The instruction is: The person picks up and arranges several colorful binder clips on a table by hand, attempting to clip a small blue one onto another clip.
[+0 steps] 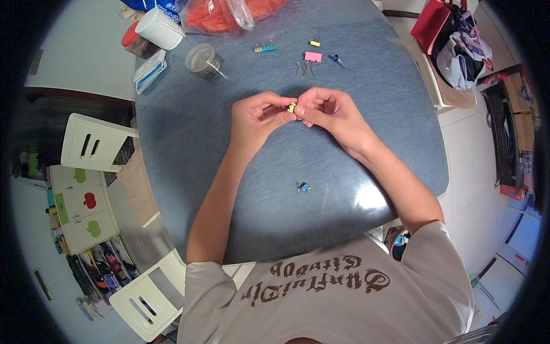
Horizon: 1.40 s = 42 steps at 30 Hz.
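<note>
My left hand (259, 114) and my right hand (334, 109) meet above the middle of the table. Between their fingertips is a small yellow binder clip (291, 107), partly hidden by thumbs and fingers. Both hands pinch it, one from each side. Nearer my body lies a small blue binder clip (304, 187) with a wire handle beside it. Beyond my hands sits a larger pink binder clip (313, 56), with wire handles (304, 69) just in front of it. Around it lie a yellow binder clip (315, 42), a blue clip (338, 60) and a row of small yellow and teal clips (265, 49).
A clear round container (202, 59) of small metal pieces stands at the far left of the grey table (189, 137). Near it are a stack of cards (150, 72), a white cup (159, 29), a red-lidded jar (136, 39) and a plastic bag with orange contents (215, 16). White chairs (96, 142) flank the table.
</note>
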### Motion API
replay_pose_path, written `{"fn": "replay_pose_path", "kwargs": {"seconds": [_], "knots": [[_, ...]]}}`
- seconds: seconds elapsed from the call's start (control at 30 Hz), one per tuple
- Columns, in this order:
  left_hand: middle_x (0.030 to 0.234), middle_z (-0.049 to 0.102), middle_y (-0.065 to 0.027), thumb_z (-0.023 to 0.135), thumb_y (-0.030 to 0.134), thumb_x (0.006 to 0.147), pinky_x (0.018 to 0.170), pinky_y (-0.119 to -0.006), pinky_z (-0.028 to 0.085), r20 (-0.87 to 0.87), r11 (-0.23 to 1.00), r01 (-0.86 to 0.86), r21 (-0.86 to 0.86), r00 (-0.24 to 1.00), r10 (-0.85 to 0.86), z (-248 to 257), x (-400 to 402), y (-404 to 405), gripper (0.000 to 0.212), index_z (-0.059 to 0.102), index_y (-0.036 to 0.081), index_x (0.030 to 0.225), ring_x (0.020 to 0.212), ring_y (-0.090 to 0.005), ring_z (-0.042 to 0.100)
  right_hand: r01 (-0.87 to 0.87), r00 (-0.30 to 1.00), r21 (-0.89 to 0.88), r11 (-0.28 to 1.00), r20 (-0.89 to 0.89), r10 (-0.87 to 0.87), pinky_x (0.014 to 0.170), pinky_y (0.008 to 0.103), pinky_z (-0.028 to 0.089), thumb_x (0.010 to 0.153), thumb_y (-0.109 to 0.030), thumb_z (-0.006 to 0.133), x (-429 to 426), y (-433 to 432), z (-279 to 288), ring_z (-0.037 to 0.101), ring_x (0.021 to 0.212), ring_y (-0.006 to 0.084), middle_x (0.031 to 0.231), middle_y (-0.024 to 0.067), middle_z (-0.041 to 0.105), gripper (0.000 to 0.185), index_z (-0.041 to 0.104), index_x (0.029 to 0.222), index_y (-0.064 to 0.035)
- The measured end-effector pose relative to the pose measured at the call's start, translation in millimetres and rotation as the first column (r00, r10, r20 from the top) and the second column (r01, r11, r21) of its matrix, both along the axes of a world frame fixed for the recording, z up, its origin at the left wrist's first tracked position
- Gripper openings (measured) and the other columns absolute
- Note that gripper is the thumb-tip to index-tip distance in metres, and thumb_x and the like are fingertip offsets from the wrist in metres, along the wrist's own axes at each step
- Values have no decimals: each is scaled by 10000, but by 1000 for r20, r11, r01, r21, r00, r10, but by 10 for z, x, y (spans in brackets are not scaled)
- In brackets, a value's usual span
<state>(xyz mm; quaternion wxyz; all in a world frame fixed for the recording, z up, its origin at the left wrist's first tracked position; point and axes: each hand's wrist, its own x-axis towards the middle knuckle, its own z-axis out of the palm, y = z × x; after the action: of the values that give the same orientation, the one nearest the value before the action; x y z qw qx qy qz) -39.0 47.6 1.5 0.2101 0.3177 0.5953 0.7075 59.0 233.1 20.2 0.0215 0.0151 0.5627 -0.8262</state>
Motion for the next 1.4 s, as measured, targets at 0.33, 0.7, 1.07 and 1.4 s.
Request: {"fn": "replay_pose_path", "kwargs": {"seconds": [0.33,0.7,1.07,1.4], "knots": [[1044,750,-127,737,-3,934,867,-267,588,125,996,59,-66,991,-50,57,-25,-54,188,713,-61,1111,967,-156,717,-43,995,-126,991,85,54,762,225,498,961,-113,729,23,6,41,627,851,66,993,22,725,129,711,1052,-24],[1061,741,-112,730,16,946,870,-247,565,161,995,91,-41,983,-84,-15,-80,-80,181,681,-47,1109,973,-122,694,449,853,531,719,-493,-168,649,271,528,858,-30,795,54,-131,143,621,754,123,901,45,635,199,680,1020,-28],[1031,754,-108,729,39,957,858,-244,564,34,994,-8,-111,999,12,-39,-33,-21,145,708,-51,1069,945,-124,709,506,796,660,556,-606,-6,703,372,549,867,-62,758,17,-7,91,685,799,271,916,119,658,193,711,1052,-31],[1084,724,-144,630,-25,1000,917,-298,577,0,986,-19,-163,1000,19,-59,12,20,178,648,-86,1166,1008,-187,717,414,879,594,690,-457,-134,698,306,554,937,-43,712,-36,47,42,699,790,197,907,112,697,94,721,1006,22]]}}
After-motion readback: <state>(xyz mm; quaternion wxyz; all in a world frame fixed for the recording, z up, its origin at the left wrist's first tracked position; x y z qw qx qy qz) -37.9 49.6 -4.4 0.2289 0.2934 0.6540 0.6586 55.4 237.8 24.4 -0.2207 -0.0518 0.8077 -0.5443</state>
